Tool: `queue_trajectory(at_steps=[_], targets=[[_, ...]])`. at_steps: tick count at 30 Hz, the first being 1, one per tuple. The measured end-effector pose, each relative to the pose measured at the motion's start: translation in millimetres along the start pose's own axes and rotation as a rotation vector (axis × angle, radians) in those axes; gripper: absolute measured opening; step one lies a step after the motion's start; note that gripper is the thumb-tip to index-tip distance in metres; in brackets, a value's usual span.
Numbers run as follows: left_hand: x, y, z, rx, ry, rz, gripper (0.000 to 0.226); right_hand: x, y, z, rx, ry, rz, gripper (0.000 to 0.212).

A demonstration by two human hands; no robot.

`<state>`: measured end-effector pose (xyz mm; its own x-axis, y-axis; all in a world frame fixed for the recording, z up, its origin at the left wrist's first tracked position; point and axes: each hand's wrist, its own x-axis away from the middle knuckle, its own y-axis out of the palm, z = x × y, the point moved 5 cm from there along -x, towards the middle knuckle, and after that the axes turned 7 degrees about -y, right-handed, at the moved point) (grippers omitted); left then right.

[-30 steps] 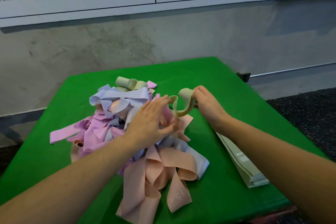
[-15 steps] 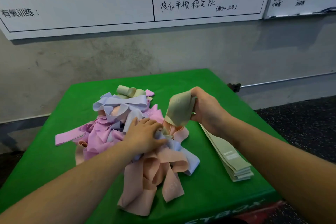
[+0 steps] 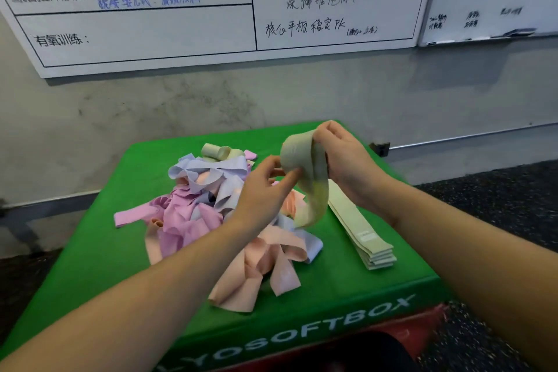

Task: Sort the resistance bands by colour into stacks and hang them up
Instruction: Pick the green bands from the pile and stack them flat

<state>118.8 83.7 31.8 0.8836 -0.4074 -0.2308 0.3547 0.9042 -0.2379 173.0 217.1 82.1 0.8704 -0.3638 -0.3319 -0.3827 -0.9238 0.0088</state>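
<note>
A tangled pile of resistance bands (image 3: 211, 208) in pink, lilac and peach lies on the green soft box (image 3: 99, 251). My right hand (image 3: 341, 160) is raised above it, shut on the top of a pale green band (image 3: 305, 178) that hangs down in a loop. My left hand (image 3: 265, 187) pinches the same band from the left, fingers on its near face. To the right lies a flat stack of pale green bands (image 3: 362, 232). Another curled green band (image 3: 220, 151) sits at the back of the pile.
The box stands against a grey concrete wall (image 3: 181, 106) with two whiteboards (image 3: 181, 9) above. Dark speckled floor (image 3: 498, 190) lies to the right. A red box (image 3: 416, 329) shows beneath the green one. A small wall socket (image 3: 382, 148) is behind the box's right corner.
My right hand has lifted the green band higher, clear of the pile. My left hand left the pile and rose to take hold of the band. The camera tilted up.
</note>
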Motion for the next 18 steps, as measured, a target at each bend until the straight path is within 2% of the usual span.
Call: queue_trajectory(at_steps=[3,8,11,15,18], targets=[[14,-8,17,0.068,-0.001,0.029,0.015,15,-7,-10,0.041,-0.054,-0.032,0.01],[39,-12,32,0.222,-0.129,-0.076,0.018,39,-25,-22,0.032,-0.045,-0.101,0.026],[59,-11,38,0.224,-0.17,-0.168,0.017,50,-32,-28,0.015,0.026,-0.093,0.018],[83,-3,38,0.229,-0.222,-0.237,0.004,64,-35,-27,0.007,0.094,-0.139,0.011],[94,2,41,0.252,-0.243,-0.217,0.017,74,-33,-25,-0.047,0.113,-0.164,0.015]])
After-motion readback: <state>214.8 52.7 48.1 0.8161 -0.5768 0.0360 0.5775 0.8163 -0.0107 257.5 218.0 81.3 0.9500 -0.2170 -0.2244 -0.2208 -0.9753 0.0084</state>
